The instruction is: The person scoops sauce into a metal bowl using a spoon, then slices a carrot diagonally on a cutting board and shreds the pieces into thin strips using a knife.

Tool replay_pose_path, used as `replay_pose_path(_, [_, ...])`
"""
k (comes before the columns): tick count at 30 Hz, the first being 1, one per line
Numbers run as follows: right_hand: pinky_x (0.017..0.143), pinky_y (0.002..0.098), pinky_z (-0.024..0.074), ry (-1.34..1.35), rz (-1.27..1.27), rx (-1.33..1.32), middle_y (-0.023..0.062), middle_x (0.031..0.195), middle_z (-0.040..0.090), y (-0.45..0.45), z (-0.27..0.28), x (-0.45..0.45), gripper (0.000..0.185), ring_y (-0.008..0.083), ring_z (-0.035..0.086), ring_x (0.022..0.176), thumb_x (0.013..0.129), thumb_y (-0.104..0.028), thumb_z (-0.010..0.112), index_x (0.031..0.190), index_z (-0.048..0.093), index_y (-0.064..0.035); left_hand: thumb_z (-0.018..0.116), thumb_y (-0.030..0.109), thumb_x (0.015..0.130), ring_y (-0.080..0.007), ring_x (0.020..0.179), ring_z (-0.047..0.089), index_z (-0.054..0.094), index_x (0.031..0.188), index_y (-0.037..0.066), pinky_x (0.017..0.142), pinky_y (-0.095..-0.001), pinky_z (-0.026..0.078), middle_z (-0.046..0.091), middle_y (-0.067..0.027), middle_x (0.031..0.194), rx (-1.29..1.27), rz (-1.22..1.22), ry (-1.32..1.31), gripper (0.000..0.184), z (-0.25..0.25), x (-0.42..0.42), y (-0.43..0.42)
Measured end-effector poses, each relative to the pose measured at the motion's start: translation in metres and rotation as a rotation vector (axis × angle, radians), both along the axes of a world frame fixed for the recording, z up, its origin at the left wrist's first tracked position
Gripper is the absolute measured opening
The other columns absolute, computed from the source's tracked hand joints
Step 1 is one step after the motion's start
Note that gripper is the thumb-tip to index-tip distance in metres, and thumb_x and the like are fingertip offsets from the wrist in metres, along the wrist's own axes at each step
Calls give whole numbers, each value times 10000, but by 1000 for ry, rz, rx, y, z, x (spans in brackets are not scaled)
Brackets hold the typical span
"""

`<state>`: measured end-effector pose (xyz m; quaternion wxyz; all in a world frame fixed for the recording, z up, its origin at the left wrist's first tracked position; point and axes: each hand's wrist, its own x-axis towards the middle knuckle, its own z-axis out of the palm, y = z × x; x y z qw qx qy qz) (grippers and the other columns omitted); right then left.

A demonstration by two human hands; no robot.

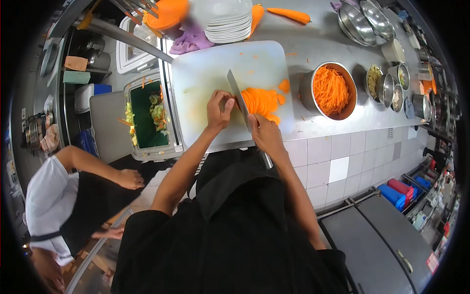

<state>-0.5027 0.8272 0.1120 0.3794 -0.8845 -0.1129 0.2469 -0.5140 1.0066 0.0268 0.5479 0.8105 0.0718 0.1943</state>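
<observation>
On a white cutting board lie overlapping carrot slices, fanned out to the right of a kitchen knife. My right hand is closed around the knife, its blade pointing away from me and touching the near edge of the slices. Just left of the blade, my left hand rests on the board with its fingers curled together. Whatever those fingers hold, if anything, is hidden. A round metal pot full of shredded carrot stands to the right of the board.
Behind the board are stacked white plates, a purple cloth and a whole carrot. Metal bowls sit at the back right. A bin with vegetable scraps is left of the board. Another person stands at the lower left.
</observation>
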Motion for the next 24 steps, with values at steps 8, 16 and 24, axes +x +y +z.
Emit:
replay_pose_path(8, [675,488,491,-78,155,-19,211,750,662,-2,0,9,385,410,645,734,1014,-359,480,897,646,-32,623,390,908,-343,683,529,534,804,-19,620,-423,413,524,-170,806,31,152,147,431,6,11,-16])
replay_pose_path(16, [708,463,543,-202,195,-203,173,757,695,16,-30,25,212,349,688,757,834,-254,639,784,735,-71,531,459,936,-388,709,493,516,821,-23,622,-449,385,478,-192,786,91,157,29,496,-5,10,-12])
replay_pose_path(24, [648,441,545,-284,99,-282,171,745,690,33,-38,38,188,359,682,705,785,-248,691,756,723,-66,537,453,936,-372,723,499,519,846,-12,631,-438,393,478,-182,805,69,165,-4,474,-9,9,-12])
